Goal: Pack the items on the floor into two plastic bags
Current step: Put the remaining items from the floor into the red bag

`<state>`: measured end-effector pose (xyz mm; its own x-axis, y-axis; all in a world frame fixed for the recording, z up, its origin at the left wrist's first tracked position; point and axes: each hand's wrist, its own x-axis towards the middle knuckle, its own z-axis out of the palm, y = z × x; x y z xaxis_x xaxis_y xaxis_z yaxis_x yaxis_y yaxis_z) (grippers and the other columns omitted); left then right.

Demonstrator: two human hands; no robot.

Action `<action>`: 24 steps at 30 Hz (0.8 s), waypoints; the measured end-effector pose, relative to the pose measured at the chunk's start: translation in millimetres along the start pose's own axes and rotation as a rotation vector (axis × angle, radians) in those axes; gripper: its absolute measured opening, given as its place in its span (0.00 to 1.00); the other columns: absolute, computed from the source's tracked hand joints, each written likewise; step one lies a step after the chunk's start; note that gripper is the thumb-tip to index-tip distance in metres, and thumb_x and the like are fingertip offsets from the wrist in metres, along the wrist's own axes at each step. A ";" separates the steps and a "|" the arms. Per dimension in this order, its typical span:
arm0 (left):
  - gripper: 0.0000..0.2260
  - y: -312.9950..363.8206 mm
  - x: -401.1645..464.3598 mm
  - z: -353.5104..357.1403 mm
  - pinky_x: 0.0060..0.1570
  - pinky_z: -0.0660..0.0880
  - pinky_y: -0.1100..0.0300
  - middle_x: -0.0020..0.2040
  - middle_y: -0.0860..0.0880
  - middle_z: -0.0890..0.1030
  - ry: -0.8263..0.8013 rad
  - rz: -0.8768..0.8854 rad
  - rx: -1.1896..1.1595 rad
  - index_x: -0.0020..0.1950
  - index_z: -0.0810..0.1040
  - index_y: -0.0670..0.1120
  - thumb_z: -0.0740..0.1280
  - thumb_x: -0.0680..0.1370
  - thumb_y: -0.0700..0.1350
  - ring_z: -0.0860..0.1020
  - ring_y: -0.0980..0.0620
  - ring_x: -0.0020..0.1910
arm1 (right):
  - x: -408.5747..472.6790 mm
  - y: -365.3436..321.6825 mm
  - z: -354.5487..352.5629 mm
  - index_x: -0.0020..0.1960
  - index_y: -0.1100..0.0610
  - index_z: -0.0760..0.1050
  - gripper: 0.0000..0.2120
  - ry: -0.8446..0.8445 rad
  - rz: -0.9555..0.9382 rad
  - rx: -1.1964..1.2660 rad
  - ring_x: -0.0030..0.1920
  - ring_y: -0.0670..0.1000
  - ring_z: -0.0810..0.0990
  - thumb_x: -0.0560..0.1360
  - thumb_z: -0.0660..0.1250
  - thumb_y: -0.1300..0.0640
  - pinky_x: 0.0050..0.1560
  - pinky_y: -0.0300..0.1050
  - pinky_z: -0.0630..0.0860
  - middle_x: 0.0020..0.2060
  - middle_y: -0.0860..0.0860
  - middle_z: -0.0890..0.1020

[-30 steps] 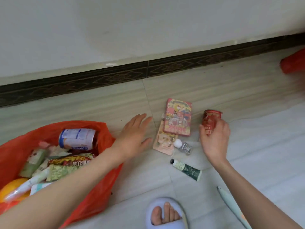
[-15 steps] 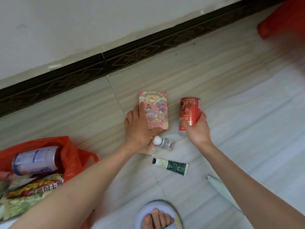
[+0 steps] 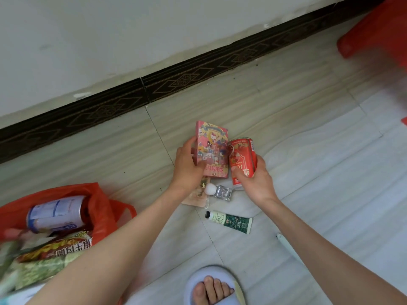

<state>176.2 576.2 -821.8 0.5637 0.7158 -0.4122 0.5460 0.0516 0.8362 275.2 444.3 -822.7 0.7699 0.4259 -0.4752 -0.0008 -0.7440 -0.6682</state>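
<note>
Pale floor tiles (image 3: 308,172) fill the frame below a dark skirting board. At centre, our left hand (image 3: 187,170) is clamped on a pink cartoon box (image 3: 212,148), tilted up, while our right hand (image 3: 255,179) is wrapped around a red can (image 3: 242,159) just beside it. Below them lie a small white-capped bottle (image 3: 218,191) and a green tube (image 3: 229,222). One red plastic bag (image 3: 99,208), lower left, holds a white tin (image 3: 55,214) and snack packets (image 3: 55,252).
</note>
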 end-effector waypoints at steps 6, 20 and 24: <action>0.20 8.1 -19.6 -38.2 0.56 0.75 0.53 0.57 0.46 0.73 0.043 0.010 -0.030 0.65 0.72 0.49 0.60 0.76 0.33 0.74 0.50 0.52 | -27.8 -34.7 3.6 0.70 0.53 0.60 0.31 0.013 -0.094 0.049 0.48 0.50 0.76 0.72 0.69 0.50 0.47 0.41 0.70 0.54 0.52 0.75; 0.15 -78.7 -185.3 -279.0 0.43 0.73 0.67 0.52 0.46 0.79 0.532 -0.121 -0.140 0.58 0.76 0.44 0.60 0.76 0.31 0.77 0.51 0.51 | -152.3 -139.4 106.1 0.66 0.53 0.66 0.27 -0.416 -0.398 0.058 0.44 0.43 0.76 0.70 0.71 0.55 0.40 0.27 0.70 0.49 0.47 0.76; 0.13 -123.9 -216.4 -300.9 0.49 0.71 0.58 0.53 0.44 0.79 0.606 -0.243 -0.073 0.56 0.76 0.43 0.62 0.75 0.30 0.77 0.49 0.51 | -177.1 -147.7 137.8 0.68 0.52 0.64 0.32 -0.572 -0.442 -0.035 0.46 0.44 0.76 0.67 0.74 0.53 0.43 0.30 0.72 0.54 0.49 0.76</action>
<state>-200.0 624.5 -727.3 -0.0309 0.9420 -0.3341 0.5584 0.2935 0.7759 51.0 549.7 -718.8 0.2387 0.8865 -0.3964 0.2608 -0.4517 -0.8532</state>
